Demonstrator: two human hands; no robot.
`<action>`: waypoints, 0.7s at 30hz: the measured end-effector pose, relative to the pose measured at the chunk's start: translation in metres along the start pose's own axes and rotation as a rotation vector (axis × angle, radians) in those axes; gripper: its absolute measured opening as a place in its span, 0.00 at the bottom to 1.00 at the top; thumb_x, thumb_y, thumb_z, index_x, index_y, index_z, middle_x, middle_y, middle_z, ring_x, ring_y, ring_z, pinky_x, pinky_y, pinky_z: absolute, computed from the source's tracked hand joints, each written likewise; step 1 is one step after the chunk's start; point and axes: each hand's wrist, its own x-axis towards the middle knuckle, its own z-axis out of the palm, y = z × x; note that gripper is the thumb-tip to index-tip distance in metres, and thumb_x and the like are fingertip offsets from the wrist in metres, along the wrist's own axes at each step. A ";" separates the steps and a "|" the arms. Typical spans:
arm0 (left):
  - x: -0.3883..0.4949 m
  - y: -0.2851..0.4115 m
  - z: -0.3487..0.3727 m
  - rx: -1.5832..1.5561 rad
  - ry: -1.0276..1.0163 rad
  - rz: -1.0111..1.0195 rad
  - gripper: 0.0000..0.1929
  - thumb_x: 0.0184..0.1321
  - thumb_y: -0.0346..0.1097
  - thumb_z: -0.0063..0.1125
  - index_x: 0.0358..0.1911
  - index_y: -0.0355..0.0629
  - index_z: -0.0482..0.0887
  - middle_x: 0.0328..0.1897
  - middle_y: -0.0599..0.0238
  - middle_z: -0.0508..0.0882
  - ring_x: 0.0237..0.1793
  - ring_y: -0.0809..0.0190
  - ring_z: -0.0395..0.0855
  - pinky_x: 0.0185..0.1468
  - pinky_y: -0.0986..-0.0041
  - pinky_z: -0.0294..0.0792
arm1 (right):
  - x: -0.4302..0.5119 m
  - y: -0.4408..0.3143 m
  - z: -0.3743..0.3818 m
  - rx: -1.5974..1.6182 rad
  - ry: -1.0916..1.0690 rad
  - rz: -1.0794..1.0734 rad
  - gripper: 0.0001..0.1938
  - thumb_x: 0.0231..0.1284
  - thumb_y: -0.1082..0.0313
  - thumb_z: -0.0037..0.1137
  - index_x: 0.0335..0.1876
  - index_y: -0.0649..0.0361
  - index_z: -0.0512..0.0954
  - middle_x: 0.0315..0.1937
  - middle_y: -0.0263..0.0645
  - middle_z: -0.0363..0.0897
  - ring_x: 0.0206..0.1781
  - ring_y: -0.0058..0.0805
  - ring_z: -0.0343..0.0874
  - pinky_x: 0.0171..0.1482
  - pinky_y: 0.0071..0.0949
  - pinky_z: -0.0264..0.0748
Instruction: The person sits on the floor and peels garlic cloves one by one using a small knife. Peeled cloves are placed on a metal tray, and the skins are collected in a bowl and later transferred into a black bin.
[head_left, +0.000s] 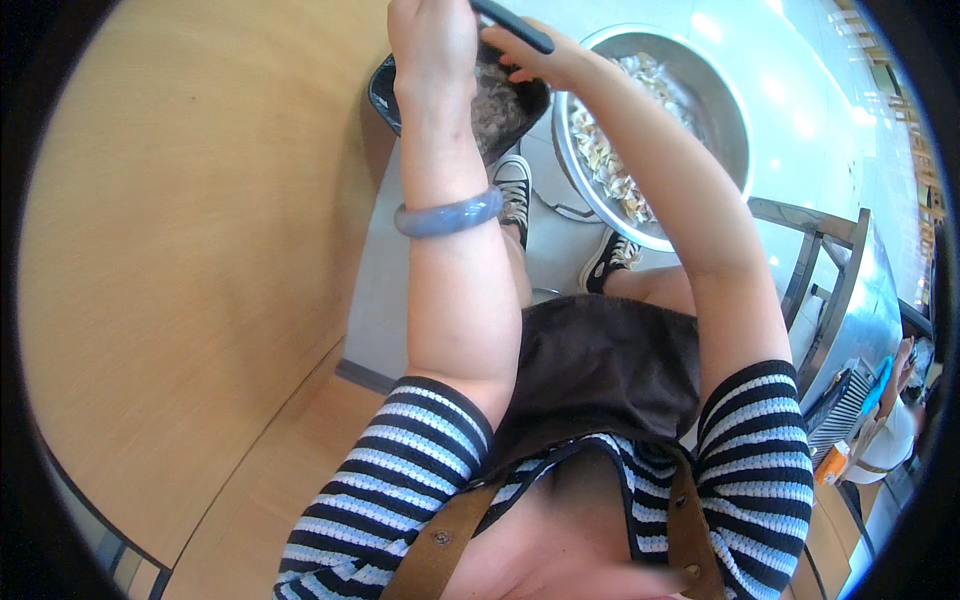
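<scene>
My left hand (433, 37) is at the top edge, above a black plastic bin (531, 112) that holds pale scraps. Its fingertips are out of the picture, and a bluish bangle (450, 216) circles that forearm. My right hand (544, 60) is over the bin's right side, its fingers pointing left towards the other hand. Across the top of it runs the black handle (517, 26) of a tool whose other end is cut off; which hand grips it I cannot tell. Below my right forearm stands a wide metal basin (716, 112) with many pale flakes (600, 157), like garlic skins.
A wooden panel (187, 187) rises close on my left. My shoes (514, 191) are on the tiled floor below, between bin and basin. At right is a metal-framed table (862, 277). Beyond it is another person (889, 450), near an orange packet (831, 463).
</scene>
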 end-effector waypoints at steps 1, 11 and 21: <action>0.000 0.000 0.001 0.003 -0.008 -0.024 0.17 0.65 0.46 0.50 0.30 0.38 0.79 0.26 0.66 0.76 0.27 0.67 0.71 0.31 0.74 0.63 | -0.005 -0.001 -0.006 0.038 0.000 -0.004 0.15 0.72 0.58 0.47 0.50 0.62 0.79 0.34 0.37 0.76 0.33 0.29 0.76 0.41 0.29 0.81; -0.005 -0.003 0.009 0.004 -0.115 0.011 0.16 0.64 0.44 0.48 0.29 0.37 0.80 0.27 0.64 0.78 0.29 0.66 0.74 0.33 0.73 0.65 | -0.135 0.053 -0.141 -0.289 0.288 0.152 0.19 0.69 0.58 0.53 0.57 0.63 0.78 0.52 0.45 0.80 0.54 0.34 0.79 0.59 0.35 0.73; -0.010 0.002 0.017 0.045 -0.148 -0.012 0.16 0.63 0.45 0.49 0.28 0.40 0.81 0.28 0.65 0.78 0.30 0.65 0.74 0.34 0.73 0.66 | -0.213 0.072 -0.107 -0.824 -0.033 0.133 0.41 0.54 0.50 0.67 0.73 0.48 0.61 0.72 0.55 0.56 0.71 0.52 0.64 0.70 0.44 0.64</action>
